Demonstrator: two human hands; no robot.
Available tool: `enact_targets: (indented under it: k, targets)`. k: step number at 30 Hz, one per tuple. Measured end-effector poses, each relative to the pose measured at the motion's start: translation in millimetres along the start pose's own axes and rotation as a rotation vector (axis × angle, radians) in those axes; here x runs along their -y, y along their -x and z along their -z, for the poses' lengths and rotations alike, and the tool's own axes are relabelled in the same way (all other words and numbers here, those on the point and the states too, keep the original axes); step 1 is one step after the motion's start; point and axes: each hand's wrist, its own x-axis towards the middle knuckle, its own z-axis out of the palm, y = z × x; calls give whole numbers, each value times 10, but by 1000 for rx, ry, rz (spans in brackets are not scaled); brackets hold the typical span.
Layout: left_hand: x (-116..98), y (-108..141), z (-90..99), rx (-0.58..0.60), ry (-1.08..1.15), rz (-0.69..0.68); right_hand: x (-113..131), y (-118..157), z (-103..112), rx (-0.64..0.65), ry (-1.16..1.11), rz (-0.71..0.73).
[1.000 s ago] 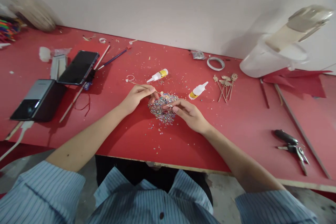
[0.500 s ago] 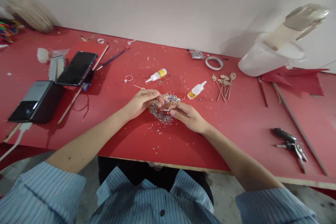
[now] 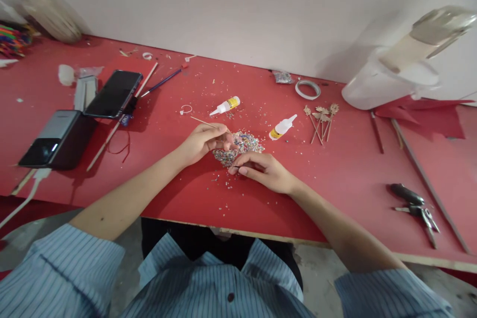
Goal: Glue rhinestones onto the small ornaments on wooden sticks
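Observation:
My left hand (image 3: 207,142) is closed around a thin wooden stick (image 3: 202,121), which slants up and left past the thumb. The stick's other end is hidden among the fingers. Beneath and between both hands spreads a heap of small glittering gems (image 3: 246,142) in mixed colours. At the heap's near edge, my right hand (image 3: 258,169) pinches something small and dark between thumb and fingers, too hidden to name. Beyond the hands lie two white glue bottles with yellow labels, one on the left (image 3: 226,106) and another on the right (image 3: 282,127).
Several wooden sticks with carved tops (image 3: 322,116) lie at right, near a tape roll (image 3: 307,90) and a white bucket (image 3: 357,90). Keys (image 3: 418,210) rest at the right front. A phone (image 3: 114,93) and power bank (image 3: 55,139) occupy the left of the red table (image 3: 179,194).
My right hand has drawn back toward me, away from my left hand, uncovering more of the gems. My left hand keeps the stick. The view has shifted slightly.

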Motion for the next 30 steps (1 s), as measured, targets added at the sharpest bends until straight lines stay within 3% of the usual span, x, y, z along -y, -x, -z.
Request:
enact_targets:
  k: [8, 11, 17, 24, 30]
  targets:
    - [13, 16, 59, 74, 42, 166, -120, 19, 100, -223, 20, 31]
    - [40, 15, 71, 48, 39, 141, -131, 26, 128, -256, 9, 12]
    - [-10, 15, 91, 32, 45, 78, -100, 13, 168, -231, -58, -75]
    - [-85, 30, 92, 54, 60, 70, -22, 5, 268, -135, 145, -154]
    - [-153, 61, 107, 134, 163, 126, -20, 10, 215, -45, -165, -252]
